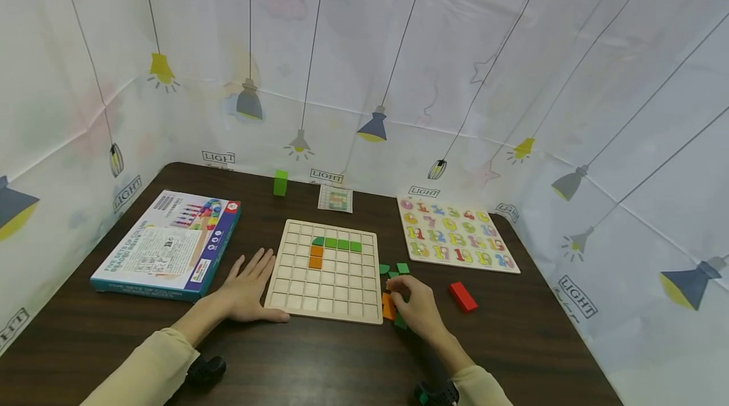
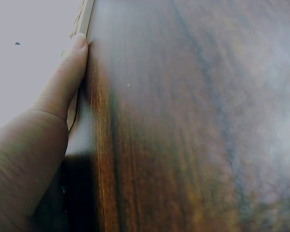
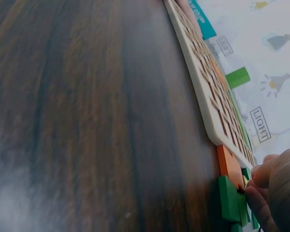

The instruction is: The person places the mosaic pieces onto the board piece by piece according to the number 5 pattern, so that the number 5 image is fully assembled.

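Observation:
A square wooden grid board [image 1: 324, 292] lies on the dark table, with a row of green tiles [image 1: 343, 245] and orange tiles [image 1: 316, 257] in its cells. My left hand [image 1: 249, 289] rests flat beside the board's left edge, fingers spread. In the left wrist view its thumb [image 2: 63, 79] touches the board's side [image 2: 87, 17]. My right hand [image 1: 417, 306] is bent over loose pieces at the board's right, fingertips close together. Near it lie an orange piece [image 1: 388, 307] and several green pieces [image 1: 402, 269]. Whether its fingertips pinch a piece is hidden.
A boxed set [image 1: 154, 241] lies left. Behind the board are a standing green block [image 1: 280, 183] and a small pattern card [image 1: 335, 198]. A number puzzle board [image 1: 455, 235] lies back right, a red block [image 1: 464, 297] in front of it. Printed curtains surround the table.

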### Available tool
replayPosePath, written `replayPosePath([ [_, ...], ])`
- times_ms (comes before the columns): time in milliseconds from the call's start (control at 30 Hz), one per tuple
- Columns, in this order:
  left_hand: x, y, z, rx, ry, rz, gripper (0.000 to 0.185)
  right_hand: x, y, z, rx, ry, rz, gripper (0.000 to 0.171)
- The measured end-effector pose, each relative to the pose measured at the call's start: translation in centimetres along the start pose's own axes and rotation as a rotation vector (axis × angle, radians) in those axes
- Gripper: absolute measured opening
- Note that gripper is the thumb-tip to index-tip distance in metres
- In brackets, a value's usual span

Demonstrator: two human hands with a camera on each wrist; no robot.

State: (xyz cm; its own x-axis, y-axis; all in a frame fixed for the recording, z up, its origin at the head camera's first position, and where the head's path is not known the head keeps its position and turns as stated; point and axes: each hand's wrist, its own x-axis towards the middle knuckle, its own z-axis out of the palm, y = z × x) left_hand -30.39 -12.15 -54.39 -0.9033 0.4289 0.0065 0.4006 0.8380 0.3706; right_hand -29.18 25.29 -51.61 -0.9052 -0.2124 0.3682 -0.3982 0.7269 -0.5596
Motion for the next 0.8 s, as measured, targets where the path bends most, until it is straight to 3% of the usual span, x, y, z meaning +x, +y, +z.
replayPosePath([
  [467,-0.02,-0.09,-0.06,-0.001,0.002,-0.001,0.131,-0.45,0.25,-0.92,-0.085,-0.087,0.044,0.015],
  [800,-0.24,0.22,-0.41,-0.015,-0.008,0.005,0.130,-0.27,0.64,-0.49,-0.113,-0.071,0.009,0.018],
])
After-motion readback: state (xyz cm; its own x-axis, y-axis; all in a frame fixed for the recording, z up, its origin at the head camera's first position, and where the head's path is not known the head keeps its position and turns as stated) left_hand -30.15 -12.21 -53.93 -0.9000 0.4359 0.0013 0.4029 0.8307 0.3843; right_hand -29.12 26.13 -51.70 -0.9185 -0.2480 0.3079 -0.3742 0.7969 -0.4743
